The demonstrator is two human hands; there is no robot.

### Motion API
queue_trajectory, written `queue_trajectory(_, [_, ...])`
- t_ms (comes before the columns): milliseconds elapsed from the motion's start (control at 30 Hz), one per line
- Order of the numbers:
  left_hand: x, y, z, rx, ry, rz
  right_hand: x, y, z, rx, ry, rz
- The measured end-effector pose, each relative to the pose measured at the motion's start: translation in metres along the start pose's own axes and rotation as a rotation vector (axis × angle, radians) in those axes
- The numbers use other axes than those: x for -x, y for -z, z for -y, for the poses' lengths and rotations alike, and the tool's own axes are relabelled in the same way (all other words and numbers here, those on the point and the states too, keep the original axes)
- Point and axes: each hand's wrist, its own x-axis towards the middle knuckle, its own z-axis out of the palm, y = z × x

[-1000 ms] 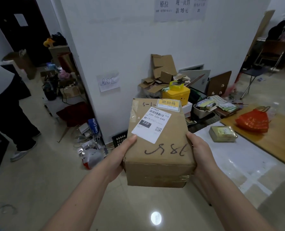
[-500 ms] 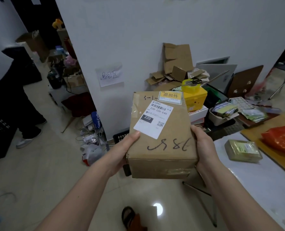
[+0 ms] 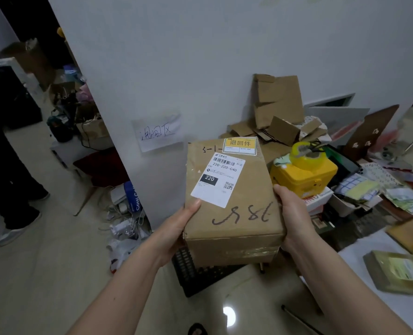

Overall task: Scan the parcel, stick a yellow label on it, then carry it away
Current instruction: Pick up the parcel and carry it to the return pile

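At the far left a person's dark leg and grey shoe (image 3: 14, 234) stand on the pale floor (image 3: 43, 274), now more to the side than a moment ago, because the view has swung and come closer to the white wall (image 3: 200, 56); on that wall a paper note (image 3: 159, 132) with handwriting now sits just left of the box, where before it was farther off; this looks like the carrying part of the job, with the box being walked toward the wall; under the note a heap of cords and bags (image 3: 125, 218) lies on the floor, and it could trip a foot; the left hand (image 3: 176, 228) grips the left side of the parcel (image 3: 232, 201), thumb on top by the white shipping label (image 3: 218, 180); the parcel is up in the air between both hands, flat side up, with the yellow label (image 3: 240, 146) already stuck at its far edge, so sticking looks done; a black crate (image 3: 200, 274) sits low beneath it; the right hand (image 3: 295, 218) holds the right side tight; behind are cardboard scraps (image 3: 278, 110), a yellow box (image 3: 304, 175) with a tape roll (image 3: 307, 153) on it, and papers (image 3: 360, 189); at the far right a white table (image 3: 369, 305) holds a greenish packet (image 3: 401, 272), close by the right arm.
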Motion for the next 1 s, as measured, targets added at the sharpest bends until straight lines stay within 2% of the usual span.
queue_trajectory(167, [-0.064, 0.046, -0.027, 0.009, -0.016, 0.045, -0.055, -0.051, 0.005, 0.111, 0.038, -0.027])
queue_trajectory(333, [-0.118, 0.081, -0.020, 0.044, -0.015, 0.059, -0.106, -0.084, -0.006, 0.217, 0.059, -0.035])
queue_trajectory(500, [-0.170, 0.112, 0.014, 0.053, 0.061, -0.092, -0.167, -0.113, -0.047, 0.342, 0.031, -0.004])
queue_trajectory(733, [-0.272, 0.142, 0.107, 0.053, 0.188, -0.279, -0.272, -0.132, -0.157, 0.502, -0.076, 0.070])
queue_trajectory(1000, [-0.380, 0.154, 0.262, 0.062, 0.371, -0.377, -0.372, -0.110, -0.308, 0.643, -0.260, 0.075])
